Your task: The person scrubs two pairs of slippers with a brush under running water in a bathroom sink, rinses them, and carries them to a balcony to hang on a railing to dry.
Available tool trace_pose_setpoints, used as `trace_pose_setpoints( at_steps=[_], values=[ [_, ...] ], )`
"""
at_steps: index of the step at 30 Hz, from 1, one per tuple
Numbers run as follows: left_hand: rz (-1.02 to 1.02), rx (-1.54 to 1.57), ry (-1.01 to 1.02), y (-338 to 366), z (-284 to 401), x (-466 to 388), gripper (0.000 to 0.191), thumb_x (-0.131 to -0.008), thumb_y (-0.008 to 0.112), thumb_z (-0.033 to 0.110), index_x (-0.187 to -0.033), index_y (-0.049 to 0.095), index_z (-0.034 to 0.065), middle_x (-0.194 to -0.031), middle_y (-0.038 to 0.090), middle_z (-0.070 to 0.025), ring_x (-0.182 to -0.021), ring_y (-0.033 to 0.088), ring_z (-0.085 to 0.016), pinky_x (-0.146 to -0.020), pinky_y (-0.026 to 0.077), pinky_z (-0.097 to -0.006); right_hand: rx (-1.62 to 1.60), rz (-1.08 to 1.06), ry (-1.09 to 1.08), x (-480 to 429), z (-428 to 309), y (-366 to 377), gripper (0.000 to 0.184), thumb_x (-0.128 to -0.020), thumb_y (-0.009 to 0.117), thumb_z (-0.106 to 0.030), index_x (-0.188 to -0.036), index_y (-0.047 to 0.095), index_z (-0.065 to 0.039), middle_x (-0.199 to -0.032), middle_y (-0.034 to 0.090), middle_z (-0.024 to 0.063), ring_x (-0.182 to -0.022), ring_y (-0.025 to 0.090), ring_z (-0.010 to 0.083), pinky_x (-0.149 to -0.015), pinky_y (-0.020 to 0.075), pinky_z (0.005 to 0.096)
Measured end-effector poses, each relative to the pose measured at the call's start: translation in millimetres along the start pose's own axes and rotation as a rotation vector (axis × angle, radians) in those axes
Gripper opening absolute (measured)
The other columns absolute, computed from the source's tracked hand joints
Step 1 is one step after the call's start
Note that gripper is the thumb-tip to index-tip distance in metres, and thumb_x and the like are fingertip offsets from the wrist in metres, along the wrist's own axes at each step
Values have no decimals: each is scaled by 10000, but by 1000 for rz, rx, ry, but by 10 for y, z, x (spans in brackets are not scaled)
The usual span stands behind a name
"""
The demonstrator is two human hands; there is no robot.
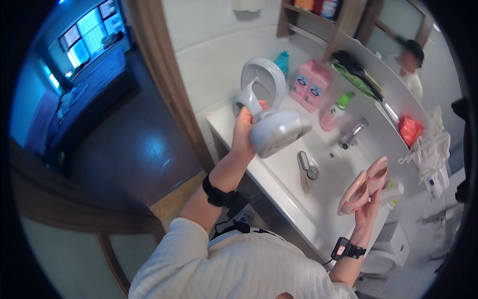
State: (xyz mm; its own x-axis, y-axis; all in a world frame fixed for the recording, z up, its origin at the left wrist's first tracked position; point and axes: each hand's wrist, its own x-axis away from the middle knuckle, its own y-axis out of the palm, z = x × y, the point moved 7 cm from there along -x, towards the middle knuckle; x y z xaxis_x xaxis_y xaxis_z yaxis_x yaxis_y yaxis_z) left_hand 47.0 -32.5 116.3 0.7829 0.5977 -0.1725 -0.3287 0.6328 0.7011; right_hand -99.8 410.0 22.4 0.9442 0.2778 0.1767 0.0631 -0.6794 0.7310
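My left hand (243, 132) grips a pair of wet-looking pale grey slides, held up over the left end of the white washbasin counter (274, 200). The nearer slide (278, 132) lies with its sole tilted toward me; the other slide (278, 74) stands upright behind it. In my right hand (368, 211) is a pair of pink slides (354, 192), raised above the right side of the sink. Down in the basin lies a scrub brush (304, 168) with white bristles, beside the round metal drain plug (313, 172).
Behind the basin stand pink bottles (310, 86), a green-topped pump bottle (336, 112), a teal bottle (282, 64) and a chrome faucet (353, 134). White hangers (429, 153) hang at the right, above a toilet (379, 261). A doorway (175, 82) opens left onto a bedroom.
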Motion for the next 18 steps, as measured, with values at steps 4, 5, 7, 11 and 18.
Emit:
trace_pose_setpoints(
  at_steps=[4,5,7,11,18],
  values=[
    [308,-430,216,-488,662,605,530,-737,670,-149,-1212,502,18,-1097,576,-76,-1028,596,-174,-850,532,-314,26,128,93,86,-7,111,684,-971,528,-484,-1436,367,-9,-1441,454,160,-1332,445,285,-1114,379,440],
    [381,-490,236,-673,795,806,523,-738,664,-150,-1207,504,17,-1100,576,-76,-1022,596,-174,-842,536,-318,45,125,119,117,-2,123,685,-969,537,-476,-1436,367,-3,-1446,451,158,-1332,445,285,-1117,372,442],
    [522,-604,302,-1084,1060,1265,506,-740,663,-150,-1192,503,9,-1109,577,-73,-1007,598,-173,-828,543,-314,80,29,196,162,34,186,670,-962,570,-436,-1438,368,-10,-1455,447,145,-1326,452,280,-1098,393,436],
    [959,-521,248,-2132,1437,2361,491,-770,722,-35,-1204,506,43,-1127,588,-72,-1004,601,-186,-833,534,-354,357,-76,-93,160,-110,265,509,-949,615,-334,-1372,446,-105,-1385,508,101,-1256,511,264,-1033,449,441],
    [1185,-273,391,-3406,2102,3907,588,-826,696,15,-1357,445,39,-1256,586,-130,-1070,623,-279,-844,544,-429,239,-113,90,454,432,868,525,-968,559,-240,-1446,374,-125,-1364,535,105,-1231,537,261,-1007,480,422]
  ],
)
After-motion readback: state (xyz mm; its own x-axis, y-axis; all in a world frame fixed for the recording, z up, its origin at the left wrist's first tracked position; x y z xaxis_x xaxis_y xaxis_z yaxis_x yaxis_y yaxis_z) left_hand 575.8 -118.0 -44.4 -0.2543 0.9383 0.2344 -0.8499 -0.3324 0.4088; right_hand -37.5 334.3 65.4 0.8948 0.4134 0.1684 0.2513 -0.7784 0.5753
